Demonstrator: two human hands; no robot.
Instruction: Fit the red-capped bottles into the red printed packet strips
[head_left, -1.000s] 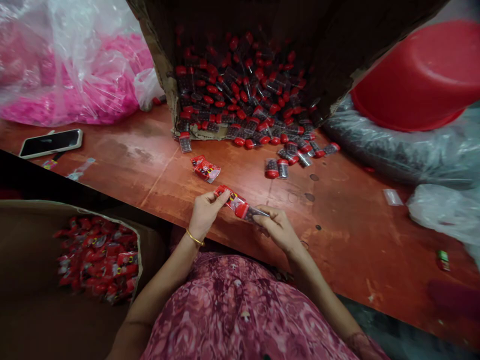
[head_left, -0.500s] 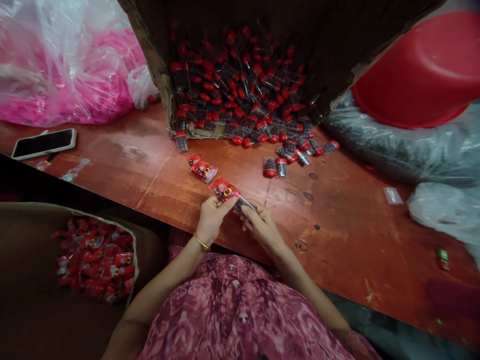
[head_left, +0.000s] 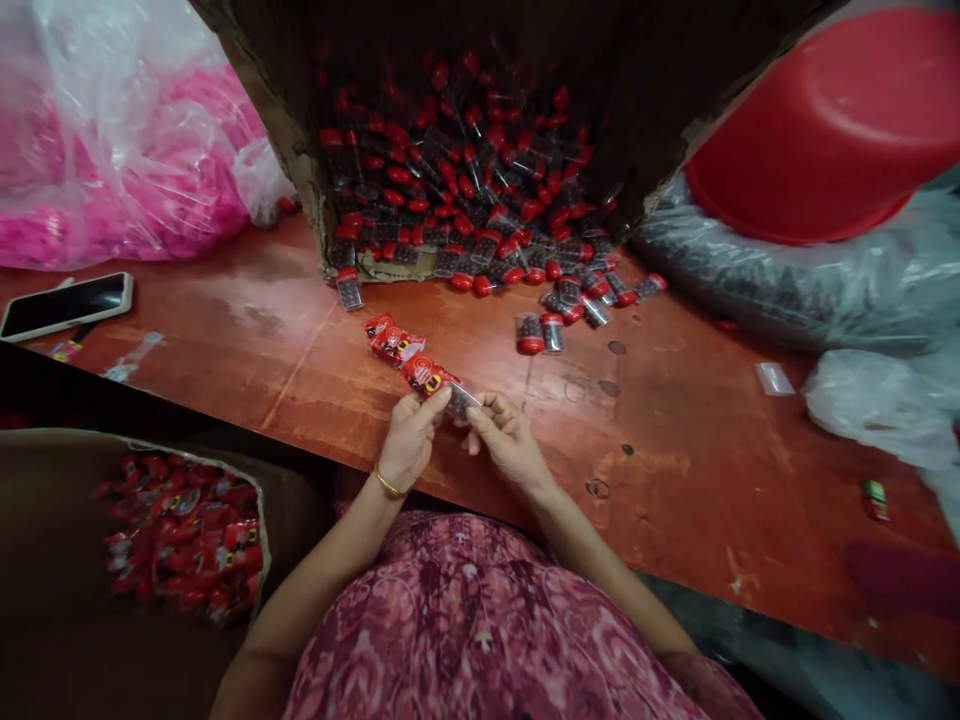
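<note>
My left hand and my right hand meet over the near edge of the red-brown table. Together they pinch a small red printed packet with a clear tube inside it. The left fingers hold the packet's red end, the right fingers its clear open end. Another filled red packet lies on the table just beyond. A tipped cardboard box spills several clear tubes with red caps onto the table.
A box of finished red packets stands low at my left. A phone lies at the table's left edge. Pink-filled plastic bags sit back left, a red basin and grey bags back right.
The tube has slid further into the packet, and only its clear end shows now. My right hand has moved left, close against my left hand.
</note>
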